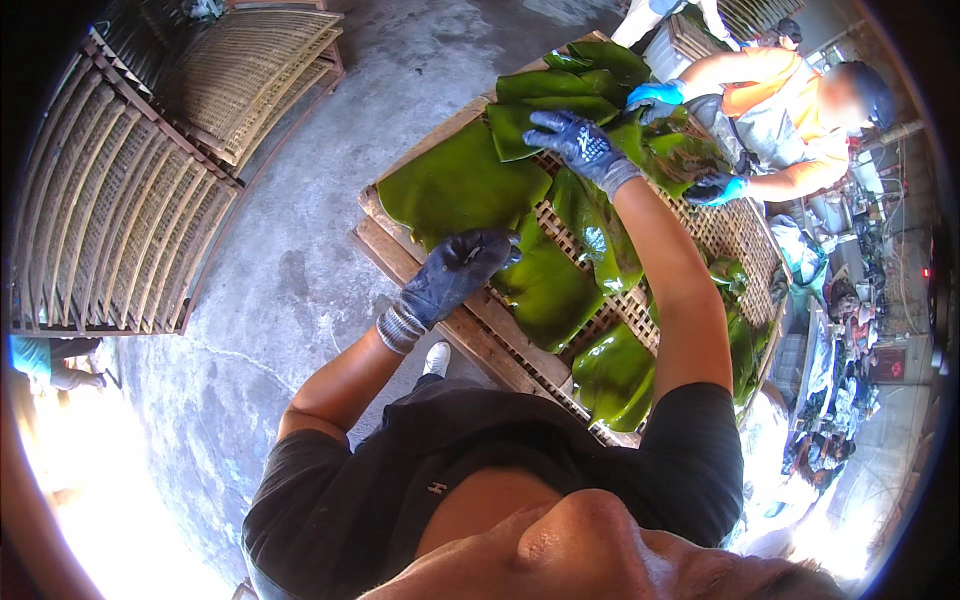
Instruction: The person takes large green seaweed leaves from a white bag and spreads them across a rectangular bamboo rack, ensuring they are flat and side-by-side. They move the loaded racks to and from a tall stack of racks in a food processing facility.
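Wet green sheets, which look like seaweed or large leaves, lie flat on a woven bamboo rack with a wooden frame. My left hand, in a dark coated work glove, is over the near left edge of the rack, its fingers curled at the lower edge of a large sheet; whether it pinches that sheet is not clear. My right hand, in a similar blue glove, is palm down with spread fingers over the sheets near the rack's middle. Below it another green sheet lies across the weave.
Across the rack a co-worker in an orange shirt has gloved hands on the sheets. Stacked woven racks stand at left on the concrete floor. Another person is at the far left. Piled cloths or bags lie at right.
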Tool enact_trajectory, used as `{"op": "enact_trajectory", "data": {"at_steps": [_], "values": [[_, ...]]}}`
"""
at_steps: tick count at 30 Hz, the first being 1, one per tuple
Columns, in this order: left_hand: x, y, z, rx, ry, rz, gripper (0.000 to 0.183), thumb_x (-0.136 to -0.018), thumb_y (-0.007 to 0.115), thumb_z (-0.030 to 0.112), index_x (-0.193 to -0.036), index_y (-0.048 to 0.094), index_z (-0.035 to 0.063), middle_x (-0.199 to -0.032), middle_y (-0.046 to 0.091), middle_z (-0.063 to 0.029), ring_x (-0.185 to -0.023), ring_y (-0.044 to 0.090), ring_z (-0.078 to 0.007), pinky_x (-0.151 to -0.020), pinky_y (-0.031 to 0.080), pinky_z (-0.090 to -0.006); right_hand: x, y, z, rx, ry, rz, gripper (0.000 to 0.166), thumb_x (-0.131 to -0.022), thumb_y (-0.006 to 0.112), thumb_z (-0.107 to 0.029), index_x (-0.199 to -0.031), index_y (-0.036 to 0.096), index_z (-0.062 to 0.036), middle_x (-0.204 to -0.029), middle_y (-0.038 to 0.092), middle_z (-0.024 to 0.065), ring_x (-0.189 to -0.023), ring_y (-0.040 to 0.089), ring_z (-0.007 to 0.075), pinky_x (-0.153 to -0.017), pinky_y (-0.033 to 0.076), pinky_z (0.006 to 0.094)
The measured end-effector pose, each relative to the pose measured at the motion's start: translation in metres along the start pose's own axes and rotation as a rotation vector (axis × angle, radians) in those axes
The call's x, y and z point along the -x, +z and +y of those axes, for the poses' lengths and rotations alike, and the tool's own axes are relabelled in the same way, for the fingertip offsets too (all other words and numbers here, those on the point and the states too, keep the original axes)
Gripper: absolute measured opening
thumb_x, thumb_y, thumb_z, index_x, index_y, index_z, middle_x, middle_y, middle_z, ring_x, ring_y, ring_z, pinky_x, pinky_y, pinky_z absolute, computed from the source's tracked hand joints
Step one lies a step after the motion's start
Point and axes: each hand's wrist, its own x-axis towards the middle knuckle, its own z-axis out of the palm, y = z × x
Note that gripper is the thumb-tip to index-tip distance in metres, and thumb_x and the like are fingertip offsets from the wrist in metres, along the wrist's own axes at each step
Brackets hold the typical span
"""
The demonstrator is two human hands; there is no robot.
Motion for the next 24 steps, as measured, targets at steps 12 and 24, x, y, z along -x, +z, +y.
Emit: {"op": "enact_trajectory", "data": {"at_steps": [12, 24], "values": [[-0.013, 0.051, 0.008, -0.071, -0.008, -0.243, 0.030, -0.102, 0.059, 0.013, -0.127, 0.062, -0.0027, -0.122, 0.068, -0.0124, -0.111, 0.065, -0.0181, -0.097, 0.052, -0.0295, 0.129, -0.200, -0.086, -0.418, 0.263, 0.021, 0.038, -0.098, 0.059, -0.007, -0.136, 0.061, -0.0104, -0.129, 0.065, 0.0050, -0.114, 0.058, 0.0140, -0.101, 0.048, 0.0300], [0.017, 0.319, -0.073, -0.519, 0.491, -0.777, 0.033, -0.094, 0.070, 0.020, -0.122, 0.066, 0.0033, -0.115, 0.072, -0.0158, -0.103, 0.070, -0.0242, -0.091, 0.055, -0.0328, 0.593, -0.248, -0.328, -0.057, 1.161, 0.254, 0.074, -0.086, 0.079, -0.024, -0.149, 0.044, -0.0064, -0.144, 0.054, 0.0174, -0.132, 0.052, 0.0263, -0.110, 0.042, 0.0373]]}}
